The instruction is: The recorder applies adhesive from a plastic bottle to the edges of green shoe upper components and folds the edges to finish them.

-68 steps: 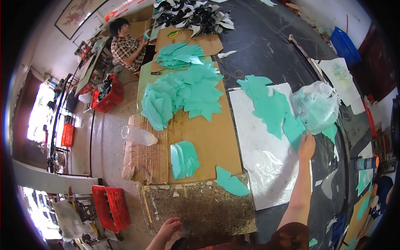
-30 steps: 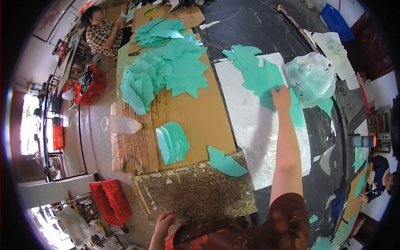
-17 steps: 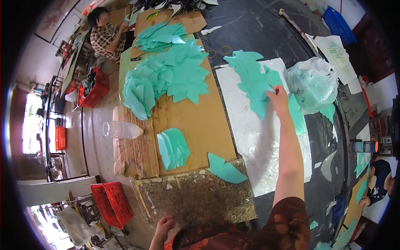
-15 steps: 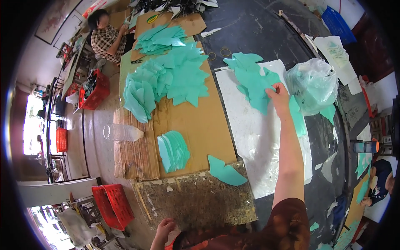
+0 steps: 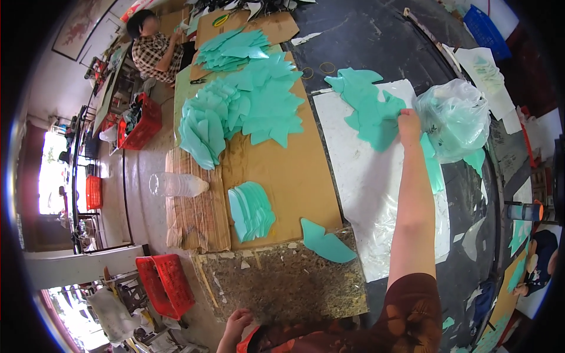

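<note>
My right hand (image 5: 409, 125) reaches out over a white sheet (image 5: 376, 206), its fingers closed at the right edge of a loose heap of teal cut pieces (image 5: 368, 112). It seems to pinch one thin piece, though the fingertips are partly hidden. My left hand (image 5: 238, 323) hangs by my body at the lower edge, loosely curled, with nothing visible in it. Between me and the larger piles, a neat stack of teal pieces (image 5: 252, 210) stands on brown cardboard (image 5: 294, 176). A single folded-looking teal piece (image 5: 327, 241) lies across the near edge of the cardboard.
Large teal piles (image 5: 268, 100) spread over the far cardboard. A stuffed clear plastic bag (image 5: 452, 120) sits right of my right hand. A plastic bottle (image 5: 179, 185) lies at the left. Red baskets (image 5: 166, 287) stand on the floor. Other people sit far left and far right.
My right hand has moved slightly right and farther away, to the edge of the teal heap. The whole view has shifted a little. My left hand stays low by my body.
</note>
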A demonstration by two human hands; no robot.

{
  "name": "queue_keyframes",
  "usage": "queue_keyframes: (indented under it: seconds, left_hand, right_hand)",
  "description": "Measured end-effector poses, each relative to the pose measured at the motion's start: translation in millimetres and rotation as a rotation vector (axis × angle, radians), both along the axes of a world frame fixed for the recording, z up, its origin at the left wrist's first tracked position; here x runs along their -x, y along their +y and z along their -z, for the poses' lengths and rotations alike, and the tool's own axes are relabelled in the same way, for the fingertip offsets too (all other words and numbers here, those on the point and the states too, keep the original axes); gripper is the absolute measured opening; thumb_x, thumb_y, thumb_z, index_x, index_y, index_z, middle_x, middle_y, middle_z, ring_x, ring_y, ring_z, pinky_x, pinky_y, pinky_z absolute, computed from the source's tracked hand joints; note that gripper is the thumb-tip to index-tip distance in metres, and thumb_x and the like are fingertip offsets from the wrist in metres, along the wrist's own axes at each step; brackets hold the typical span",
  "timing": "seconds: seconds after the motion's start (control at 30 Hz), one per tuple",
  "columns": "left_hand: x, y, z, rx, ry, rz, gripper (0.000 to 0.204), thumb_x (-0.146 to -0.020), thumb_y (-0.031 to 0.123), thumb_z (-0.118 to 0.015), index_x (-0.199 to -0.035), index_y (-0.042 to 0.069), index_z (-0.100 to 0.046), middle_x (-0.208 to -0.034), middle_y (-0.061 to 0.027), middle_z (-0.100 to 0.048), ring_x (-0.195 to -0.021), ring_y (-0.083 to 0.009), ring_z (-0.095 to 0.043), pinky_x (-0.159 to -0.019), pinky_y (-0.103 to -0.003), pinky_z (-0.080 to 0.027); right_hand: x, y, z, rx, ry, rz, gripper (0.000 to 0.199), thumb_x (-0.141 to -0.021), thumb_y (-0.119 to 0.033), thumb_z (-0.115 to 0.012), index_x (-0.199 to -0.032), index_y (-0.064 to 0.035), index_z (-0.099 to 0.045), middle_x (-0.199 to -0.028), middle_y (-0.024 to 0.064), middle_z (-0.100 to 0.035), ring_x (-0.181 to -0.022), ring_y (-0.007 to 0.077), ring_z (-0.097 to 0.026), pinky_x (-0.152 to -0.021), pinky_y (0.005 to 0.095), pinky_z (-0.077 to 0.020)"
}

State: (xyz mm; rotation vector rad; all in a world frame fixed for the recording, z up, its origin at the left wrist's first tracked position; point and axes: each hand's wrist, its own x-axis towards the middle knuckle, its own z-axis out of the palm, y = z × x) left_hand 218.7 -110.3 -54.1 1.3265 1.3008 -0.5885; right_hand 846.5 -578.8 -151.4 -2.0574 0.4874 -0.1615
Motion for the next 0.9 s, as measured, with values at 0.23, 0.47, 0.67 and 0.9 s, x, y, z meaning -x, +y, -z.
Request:
queue_keyframes:
  seconds: [0.23, 0.47, 0.67, 0.9]
  left_hand:
    - [1, 0, 3, -0.030, 0.034, 0.045, 0.022, -0.086, 0.014, -0.064, -0.106, 0.007, -0.059, -0.093, -0.0040, -0.064, -0.086, -0.0159, -0.062, -0.077, -0.029, -0.048]
    - [-4, 0, 4, -0.014, 0.026, 0.034, 0.021, -0.084, 0.013, -0.064, -0.104, 0.008, -0.060, -0.091, -0.0037, -0.064, -0.086, -0.0157, -0.062, -0.078, -0.030, -0.048]
    - [-3, 3, 2, -0.038, 0.029, 0.066, 0.020, -0.085, 0.013, -0.063, -0.104, 0.007, -0.060, -0.093, -0.0042, -0.064, -0.088, -0.0160, -0.062, -0.078, -0.030, -0.048]
    - [3, 6, 4, -0.034, 0.001, 0.101, 0.020, -0.085, 0.012, -0.062, -0.104, 0.006, -0.060, -0.096, -0.0043, -0.064, -0.089, -0.0165, -0.062, -0.078, -0.030, -0.048]
  right_hand:
    - [5, -23, 14, 0.671, -0.180, 0.054, 0.031, -0.077, -0.011, -0.057, -0.107, -0.0070, -0.063, -0.112, 0.0169, -0.061, -0.097, 0.0341, -0.061, -0.086, 0.0431, -0.0482]
    - [-6, -39, 2, 0.383, 0.274, 0.033, 0.046, -0.068, -0.024, -0.072, -0.109, -0.0075, -0.060, -0.107, 0.0164, -0.063, -0.100, 0.0329, -0.061, -0.087, 0.0408, -0.0478]
    - [11, -35, -17, 0.105, -0.157, 0.174, 0.036, -0.078, -0.021, -0.066, -0.109, -0.0036, -0.059, -0.099, 0.0142, -0.063, -0.092, 0.0268, -0.061, -0.082, 0.0366, -0.0460]
    - [109, -53, -71, -0.409, -0.430, 0.258, 0.032, -0.092, -0.019, -0.054, -0.117, 0.0007, -0.056, -0.105, 0.0103, -0.061, -0.097, 0.0182, -0.056, -0.087, 0.0326, -0.0430]
